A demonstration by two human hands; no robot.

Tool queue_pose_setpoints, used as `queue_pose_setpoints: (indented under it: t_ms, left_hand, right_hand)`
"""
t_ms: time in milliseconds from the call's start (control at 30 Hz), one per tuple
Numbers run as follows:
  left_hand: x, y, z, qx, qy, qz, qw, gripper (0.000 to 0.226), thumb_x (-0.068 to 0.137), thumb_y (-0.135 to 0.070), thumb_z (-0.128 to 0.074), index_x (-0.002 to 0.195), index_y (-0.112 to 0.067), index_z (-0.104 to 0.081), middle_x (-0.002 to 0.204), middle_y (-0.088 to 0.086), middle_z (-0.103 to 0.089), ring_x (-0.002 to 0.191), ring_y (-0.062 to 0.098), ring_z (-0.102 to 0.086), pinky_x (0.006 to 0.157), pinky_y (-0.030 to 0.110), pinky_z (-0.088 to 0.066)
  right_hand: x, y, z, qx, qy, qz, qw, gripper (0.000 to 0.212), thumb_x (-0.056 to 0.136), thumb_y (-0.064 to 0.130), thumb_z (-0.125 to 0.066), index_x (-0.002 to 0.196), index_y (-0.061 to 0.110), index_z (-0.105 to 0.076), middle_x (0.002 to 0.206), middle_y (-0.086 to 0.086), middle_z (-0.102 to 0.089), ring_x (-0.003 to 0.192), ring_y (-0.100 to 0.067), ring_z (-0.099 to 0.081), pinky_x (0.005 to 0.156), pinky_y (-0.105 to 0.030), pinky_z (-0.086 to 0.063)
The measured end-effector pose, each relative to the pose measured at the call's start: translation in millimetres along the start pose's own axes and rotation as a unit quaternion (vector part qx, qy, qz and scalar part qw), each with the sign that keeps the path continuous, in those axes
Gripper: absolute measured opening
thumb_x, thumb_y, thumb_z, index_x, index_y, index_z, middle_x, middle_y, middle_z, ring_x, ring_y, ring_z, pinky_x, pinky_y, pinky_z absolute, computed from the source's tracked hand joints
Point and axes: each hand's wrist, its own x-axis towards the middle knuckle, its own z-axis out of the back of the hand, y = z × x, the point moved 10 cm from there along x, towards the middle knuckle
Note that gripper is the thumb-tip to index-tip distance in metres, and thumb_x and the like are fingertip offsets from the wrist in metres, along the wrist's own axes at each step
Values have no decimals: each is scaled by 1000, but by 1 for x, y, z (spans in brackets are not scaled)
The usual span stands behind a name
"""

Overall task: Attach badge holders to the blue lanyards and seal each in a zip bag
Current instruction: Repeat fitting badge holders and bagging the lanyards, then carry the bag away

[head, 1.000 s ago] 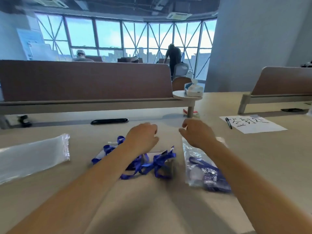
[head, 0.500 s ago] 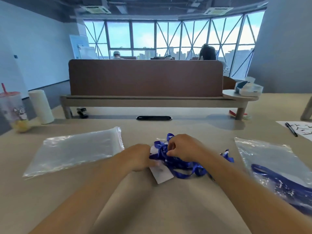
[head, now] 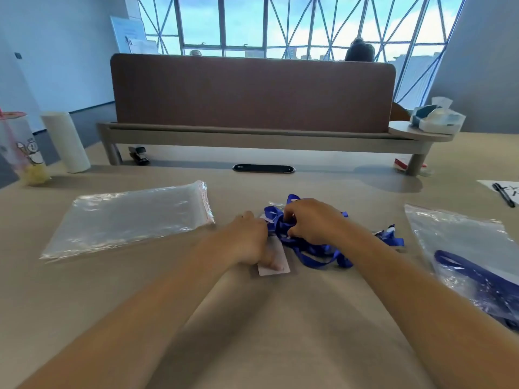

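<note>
While the right hand (head: pixel 311 220) grips the tangle of blue lanyards (head: pixel 309 251) with curled fingers, left hand (head: pixel 247 240) holds the badge holder (head: pixel 282 255) touching it, thumb pressed on the card, on the table (head: pixel 252 318) between stacked empty zip bags (head: pixel 132 217) and a filled zip bag (head: pixel 463 248).

The right hand (head: pixel 314 220), a second ago over the bag (head: pixel 463 245), now curls its fingers into the lanyards (head: pixel 309 251), and the left hand (head: pixel 247 237), then hovering above that tangle, now holds the badge holder (head: pixel 282 255) down under its thumb.
</note>
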Motion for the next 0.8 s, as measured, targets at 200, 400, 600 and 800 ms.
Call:
queue_pose_setpoints:
  t_ms: [200, 400, 600, 800]
  left_hand:
    - [-5, -8, 1, -33, 19, -49, 998, 74, 78, -55, -75, 138, -24, -47, 126, 8, -46, 108, 19, -46, 82, 30, -40]
    - [-1, 3, 3, -28, 1, -30, 999, 87, 65, -63, -80, 137, -28, -47, 124, 6, -40, 120, 25, -40, 93, 36, -41]
    - [-6, 6, 27, -113, -45, -39, 992, 33, 88, -40, -70, 105, -18, -52, 103, 5, -56, 93, 22, -53, 75, 32, -43]
    - [-20, 44, 67, -363, -101, -11, 926, 10, 96, -18, -61, 96, -10, -56, 83, 8, -72, 70, 22, -74, 56, 30, -46]
  right_hand:
    - [0, -8, 13, 28, -41, -16, 999, 19, 93, 22, -58, 111, 23, -62, 110, -2, -64, 92, -21, -57, 74, -32, -45]
    - [1, -18, 17, 36, -54, -38, 997, 19, 94, 19, -55, 112, 22, -63, 109, -2, -65, 90, -21, -59, 73, -30, -46]
    - [2, -13, 18, 86, -54, -17, 995, 18, 95, 20, -58, 112, 20, -63, 113, -1, -65, 91, -18, -56, 75, -27, -41]
    - [4, -19, 31, 140, -52, -14, 989, 13, 89, 18, -65, 98, 25, -71, 102, 4, -67, 85, -13, -59, 72, -26, -45]
